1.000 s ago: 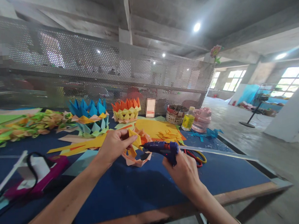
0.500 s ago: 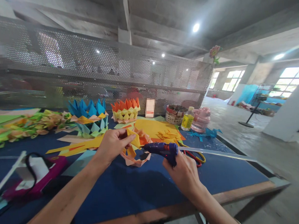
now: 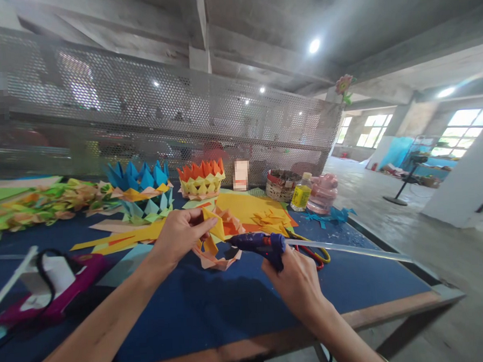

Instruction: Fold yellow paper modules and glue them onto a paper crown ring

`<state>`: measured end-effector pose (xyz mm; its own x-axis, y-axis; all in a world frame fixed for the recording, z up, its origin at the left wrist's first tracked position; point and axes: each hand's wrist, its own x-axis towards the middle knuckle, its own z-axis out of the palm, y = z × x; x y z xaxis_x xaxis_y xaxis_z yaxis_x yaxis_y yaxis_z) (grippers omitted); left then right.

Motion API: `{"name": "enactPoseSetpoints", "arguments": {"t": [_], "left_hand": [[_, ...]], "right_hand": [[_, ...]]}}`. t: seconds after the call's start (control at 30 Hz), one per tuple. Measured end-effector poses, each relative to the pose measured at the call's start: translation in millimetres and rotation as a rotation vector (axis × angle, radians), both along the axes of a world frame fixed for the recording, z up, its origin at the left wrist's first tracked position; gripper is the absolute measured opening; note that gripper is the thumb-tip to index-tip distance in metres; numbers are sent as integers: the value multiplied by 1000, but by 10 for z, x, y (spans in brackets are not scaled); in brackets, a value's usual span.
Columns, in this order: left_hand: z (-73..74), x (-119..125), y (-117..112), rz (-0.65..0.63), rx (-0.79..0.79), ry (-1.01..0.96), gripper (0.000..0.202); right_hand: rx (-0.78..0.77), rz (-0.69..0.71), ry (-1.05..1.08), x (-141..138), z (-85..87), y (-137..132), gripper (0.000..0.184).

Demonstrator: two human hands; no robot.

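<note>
My left hand [image 3: 183,230] pinches a folded yellow paper piece [image 3: 214,225] between thumb and fingers. Wrapped round the handle of a blue glue gun [image 3: 261,245] is my right hand [image 3: 297,278]. The gun's nozzle points left, right at the yellow paper's lower edge; whether they touch I cannot tell. From the back of the gun a long clear glue stick [image 3: 350,248] sticks out to the right. Behind and below the yellow piece, a ring of folded peach paper [image 3: 219,263] lies on the blue table, partly hidden by it.
Behind stand a blue paper crown [image 3: 145,189] and an orange-yellow one [image 3: 201,177]. Yellow sheets [image 3: 246,205], a basket [image 3: 282,184], a bottle [image 3: 301,192] and scissors [image 3: 322,255] lie further right. A magenta power strip [image 3: 57,296] with cords sits left. Perforated metal panels [image 3: 221,112] close off the back.
The whole view has shifted slightly. Both hands keep almost the same pose, with the glue gun's nozzle still at the yellow paper's edge.
</note>
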<state>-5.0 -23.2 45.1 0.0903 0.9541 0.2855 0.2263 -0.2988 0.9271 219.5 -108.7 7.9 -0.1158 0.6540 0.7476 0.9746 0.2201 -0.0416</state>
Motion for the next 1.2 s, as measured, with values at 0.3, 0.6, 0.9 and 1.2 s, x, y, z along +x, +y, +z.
{"name": "enactPoseSetpoints", "arguments": {"t": [0.3,0.6,0.9,1.2], "left_hand": [[1,29,-23,-22,0,-4,24],[15,55,-67,-73,10,4,17],[18,10,-30,10,34,-14,20],[10,9,-15,9,1,-35,23]], "right_hand": [[-10,-19,-35,-20,18,18,16],[-30,-31,-23,-51,53,55,19],[-5,-28,-19,-5,59,-64,15],[-241,-317,304,890,352,-319,42]]}}
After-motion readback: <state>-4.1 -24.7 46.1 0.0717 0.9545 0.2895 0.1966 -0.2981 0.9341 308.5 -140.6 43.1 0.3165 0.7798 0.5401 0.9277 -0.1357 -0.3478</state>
